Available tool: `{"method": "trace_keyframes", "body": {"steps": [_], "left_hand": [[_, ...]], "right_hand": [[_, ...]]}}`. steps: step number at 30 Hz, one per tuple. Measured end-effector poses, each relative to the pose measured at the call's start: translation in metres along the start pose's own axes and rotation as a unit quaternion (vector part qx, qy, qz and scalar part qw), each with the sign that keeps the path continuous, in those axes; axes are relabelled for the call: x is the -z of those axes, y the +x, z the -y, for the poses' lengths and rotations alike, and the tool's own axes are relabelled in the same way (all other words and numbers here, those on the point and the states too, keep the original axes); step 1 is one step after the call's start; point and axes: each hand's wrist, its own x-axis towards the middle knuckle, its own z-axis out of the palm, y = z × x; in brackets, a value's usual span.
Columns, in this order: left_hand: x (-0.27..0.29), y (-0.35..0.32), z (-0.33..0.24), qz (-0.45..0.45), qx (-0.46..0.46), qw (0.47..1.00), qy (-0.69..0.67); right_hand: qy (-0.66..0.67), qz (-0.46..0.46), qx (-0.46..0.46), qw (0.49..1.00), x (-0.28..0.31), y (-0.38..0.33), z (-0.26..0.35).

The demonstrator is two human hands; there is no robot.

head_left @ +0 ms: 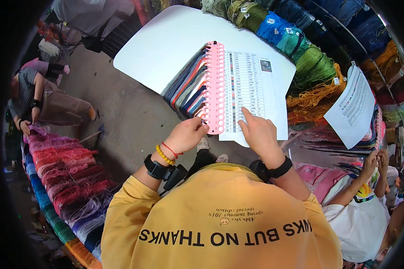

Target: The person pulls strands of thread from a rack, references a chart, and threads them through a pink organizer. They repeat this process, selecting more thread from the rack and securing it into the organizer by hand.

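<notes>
A pink thread card [214,85] with a row of holes lies along the left side of a printed chart [256,96]. Skeins of embroidery thread [188,83] in grey, blue, red and white hang from its holes to the left. My left hand [186,134] pinches the card's lower left edge, by the last threads; its fingertips partly hide what is between them. Over the lower rows of the chart, my right hand [260,136] holds nothing. Its index finger and thumb are stretched out, the index finger pointing at the rows.
A white board [166,36] lies under card and chart. Bundled yarn [316,65] lines the far right; red and purple yarn [72,175] is at the left. A person in stripes [29,92] stands left, another in white [359,219] works at the right near a second sheet [352,107].
</notes>
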Motion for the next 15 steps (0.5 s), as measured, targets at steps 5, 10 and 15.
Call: {"method": "trace_keyframes", "body": {"steps": [5,10,15], "left_hand": [[0.009,0.004,-0.021,-0.044,-0.027,0.989,0.137],[0.019,0.002,-0.023,-0.075,0.011,0.973,0.217],[0.024,-0.006,-0.032,-0.085,0.046,0.967,0.235]], "right_hand": [[-0.012,0.013,-0.035,0.999,0.001,0.001,0.003],[0.001,0.028,-0.06,0.998,0.002,0.005,0.006],[0.009,0.029,-0.063,0.998,0.003,0.003,0.006]]}}
